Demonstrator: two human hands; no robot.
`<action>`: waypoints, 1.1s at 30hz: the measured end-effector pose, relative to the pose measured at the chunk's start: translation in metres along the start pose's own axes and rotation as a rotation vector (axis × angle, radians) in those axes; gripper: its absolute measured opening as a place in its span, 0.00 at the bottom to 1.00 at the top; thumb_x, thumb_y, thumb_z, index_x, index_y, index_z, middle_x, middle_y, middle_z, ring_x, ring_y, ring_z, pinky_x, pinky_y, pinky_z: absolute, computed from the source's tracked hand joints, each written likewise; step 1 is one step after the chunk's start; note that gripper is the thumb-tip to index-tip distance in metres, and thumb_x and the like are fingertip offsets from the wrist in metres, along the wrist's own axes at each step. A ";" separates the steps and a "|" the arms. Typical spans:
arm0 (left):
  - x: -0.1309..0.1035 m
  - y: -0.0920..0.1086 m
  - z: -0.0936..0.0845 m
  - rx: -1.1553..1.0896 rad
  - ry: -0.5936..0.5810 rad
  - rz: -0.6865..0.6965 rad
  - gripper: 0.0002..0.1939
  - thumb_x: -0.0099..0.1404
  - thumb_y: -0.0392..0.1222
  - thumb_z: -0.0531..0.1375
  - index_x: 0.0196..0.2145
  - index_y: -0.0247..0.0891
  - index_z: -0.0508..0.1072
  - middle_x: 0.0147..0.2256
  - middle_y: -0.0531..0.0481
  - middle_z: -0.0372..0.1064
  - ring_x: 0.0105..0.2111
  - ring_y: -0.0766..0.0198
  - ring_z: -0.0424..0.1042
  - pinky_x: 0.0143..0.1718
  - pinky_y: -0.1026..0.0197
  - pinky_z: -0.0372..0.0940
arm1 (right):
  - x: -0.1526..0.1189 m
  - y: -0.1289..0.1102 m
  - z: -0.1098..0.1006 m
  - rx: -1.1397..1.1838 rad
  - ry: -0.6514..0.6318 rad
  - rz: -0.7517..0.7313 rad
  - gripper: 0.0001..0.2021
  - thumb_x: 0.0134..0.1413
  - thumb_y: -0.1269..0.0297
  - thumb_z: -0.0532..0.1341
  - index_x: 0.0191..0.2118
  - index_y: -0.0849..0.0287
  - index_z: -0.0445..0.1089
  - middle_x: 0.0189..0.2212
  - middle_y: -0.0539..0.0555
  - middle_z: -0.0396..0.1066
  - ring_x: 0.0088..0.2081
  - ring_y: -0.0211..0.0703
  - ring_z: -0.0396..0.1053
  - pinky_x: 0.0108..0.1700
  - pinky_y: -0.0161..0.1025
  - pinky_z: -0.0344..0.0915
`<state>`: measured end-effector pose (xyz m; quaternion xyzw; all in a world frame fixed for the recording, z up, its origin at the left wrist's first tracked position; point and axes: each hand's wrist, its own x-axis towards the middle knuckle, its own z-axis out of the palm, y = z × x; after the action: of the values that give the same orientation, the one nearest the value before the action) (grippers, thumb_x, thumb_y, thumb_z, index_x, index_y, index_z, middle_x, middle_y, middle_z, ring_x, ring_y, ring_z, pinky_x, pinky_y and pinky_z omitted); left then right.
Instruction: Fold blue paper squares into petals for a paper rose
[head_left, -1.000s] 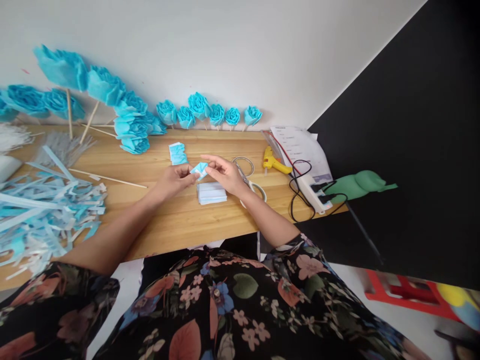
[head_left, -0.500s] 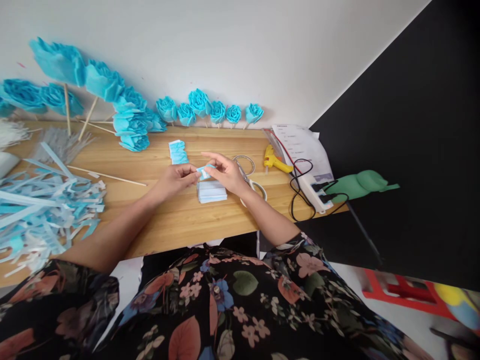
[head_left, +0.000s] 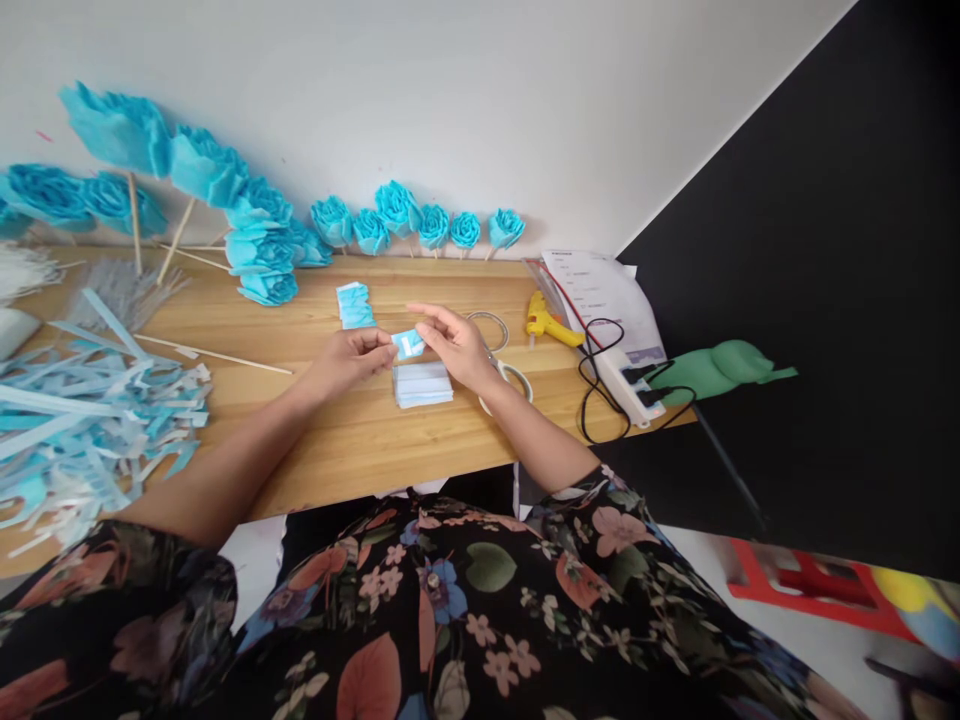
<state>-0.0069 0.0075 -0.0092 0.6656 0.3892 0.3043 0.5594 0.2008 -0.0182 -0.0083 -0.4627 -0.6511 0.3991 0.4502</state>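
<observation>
Between my hands is a small light-blue piece (head_left: pixel 408 345) with a white patch on it, perhaps folded paper or fabric. My left hand (head_left: pixel 358 357) pinches its left edge. At its right edge, my right hand (head_left: pixel 455 345) has thumb and fingers closed on it, with one finger stretched out to the left above. Just below lies a stack of pale folded pieces (head_left: pixel 423 386) on the table. Beyond my left hand is a small pile of blue ruffled pieces (head_left: pixel 355 305). Scissors (head_left: pixel 517 382) lie partly under my right wrist, beside a roll of tape (head_left: pixel 489 330).
Blue flowers on sticks (head_left: pixel 397 208) stand along the wall. Cut strips (head_left: pixel 97 400) heap at the left near a thin stick (head_left: pixel 217 354). At the right are a yellow glue gun (head_left: pixel 551 322), a power strip (head_left: pixel 630 388) with black cords, papers (head_left: pixel 600 300) and a green object (head_left: pixel 720 370).
My hands have drawn slightly apart, so more of the light-blue piece shows between them. The fingers of my right hand have shifted a little to the right along it.
</observation>
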 end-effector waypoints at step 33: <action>0.011 0.017 -0.068 -0.034 0.586 -0.026 0.08 0.57 0.39 0.62 0.21 0.37 0.70 0.19 0.53 0.65 0.16 0.71 0.58 0.18 0.67 0.53 | 0.007 0.007 -0.005 0.168 0.107 0.003 0.20 0.59 0.51 0.62 0.53 0.56 0.73 0.33 0.51 0.77 0.29 0.34 0.68 0.34 0.33 0.68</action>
<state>-0.0559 0.0502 0.0201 0.5348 0.5376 0.4829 0.4380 0.2063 -0.0094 -0.0125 -0.4450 -0.5898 0.4276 0.5209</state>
